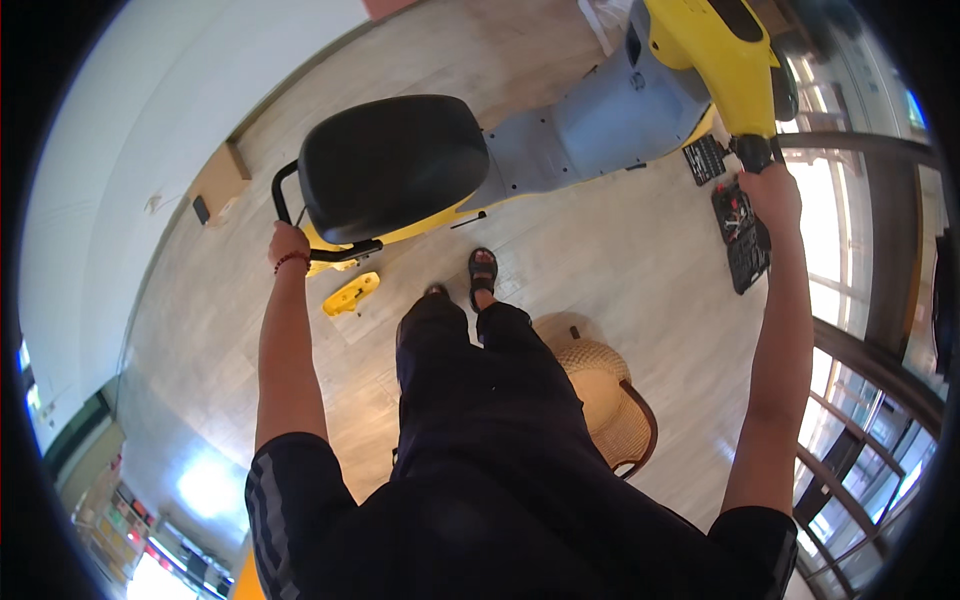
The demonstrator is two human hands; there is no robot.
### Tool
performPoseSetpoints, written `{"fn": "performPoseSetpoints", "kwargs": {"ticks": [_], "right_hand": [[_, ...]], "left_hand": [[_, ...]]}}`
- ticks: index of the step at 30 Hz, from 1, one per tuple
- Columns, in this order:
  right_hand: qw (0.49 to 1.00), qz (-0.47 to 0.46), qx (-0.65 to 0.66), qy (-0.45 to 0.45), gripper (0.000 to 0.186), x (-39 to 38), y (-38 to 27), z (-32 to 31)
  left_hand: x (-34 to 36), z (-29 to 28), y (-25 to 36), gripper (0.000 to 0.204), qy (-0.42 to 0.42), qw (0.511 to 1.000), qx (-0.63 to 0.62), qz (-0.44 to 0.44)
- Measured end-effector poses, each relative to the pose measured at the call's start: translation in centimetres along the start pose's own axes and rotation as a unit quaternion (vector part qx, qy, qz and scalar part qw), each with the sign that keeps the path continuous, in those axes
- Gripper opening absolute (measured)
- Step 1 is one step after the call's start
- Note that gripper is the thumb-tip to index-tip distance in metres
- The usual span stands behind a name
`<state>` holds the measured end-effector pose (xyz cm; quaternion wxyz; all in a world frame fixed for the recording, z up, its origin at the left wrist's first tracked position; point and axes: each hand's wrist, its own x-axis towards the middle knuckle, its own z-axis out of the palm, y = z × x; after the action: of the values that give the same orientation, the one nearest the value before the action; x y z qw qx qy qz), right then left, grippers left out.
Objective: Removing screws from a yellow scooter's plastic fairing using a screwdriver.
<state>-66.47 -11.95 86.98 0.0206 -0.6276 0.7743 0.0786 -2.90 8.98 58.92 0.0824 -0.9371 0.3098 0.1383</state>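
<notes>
A yellow and grey scooter [610, 120] with a black seat [395, 165] stands across the view in front of me. My left hand [288, 243] is closed around the black rear grab rail [279, 195] beside the seat. At the scooter's front, my right hand [772, 192] grips the black handlebar grip [755, 153]; its fingers are partly hidden. Both arms are stretched out wide. A loose yellow curved part [351, 293] lies on the floor below the seat, near my feet.
An opened black tool case [741, 240] lies under the handlebar, with a black bit tray [705, 160] beside it. A woven chair [596, 385] stands by my right leg. A cardboard box [222, 180] with a dark flat object [201, 210] sits near the left wall. Glass doors line the right.
</notes>
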Motion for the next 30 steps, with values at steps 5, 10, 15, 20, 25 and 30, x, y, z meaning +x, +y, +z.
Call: {"fn": "performPoseSetpoints", "kwargs": {"ticks": [5,10,15,20,25,30], "right_hand": [[1.0,0.009,-0.006,-0.013,0.041,-0.2,-1.7,-0.3],[0.999,0.021,-0.001,-0.036,0.041,-0.2,-3.9,-0.7],[0.999,0.005,0.003,-0.046,0.04,-0.1,-6.2,-1.3],[0.999,-0.026,-0.031,-0.032,0.043,0.9,-8.6,-1.6],[0.998,-0.022,-0.039,-0.04,0.043,1.9,-9.6,-1.7],[0.998,-0.013,-0.047,-0.04,0.044,1.3,-9.6,-1.5]], "left_hand": [[0.8,-0.4,-0.5,0.028,-0.02,1.0,-0.015,-0.004],[1.8,-0.9,-1.3,0.028,-0.023,1.0,-0.016,0.003],[3.7,-0.8,-2.2,0.028,-0.017,1.0,-0.019,0.008],[6.3,-1.1,-3.7,0.028,-0.011,1.0,-0.023,0.01],[7.8,-1.4,-4.2,0.032,-0.016,0.999,-0.033,0.006],[7.5,-1.2,-4.4,0.033,-0.02,0.999,-0.033,-0.004]]}}
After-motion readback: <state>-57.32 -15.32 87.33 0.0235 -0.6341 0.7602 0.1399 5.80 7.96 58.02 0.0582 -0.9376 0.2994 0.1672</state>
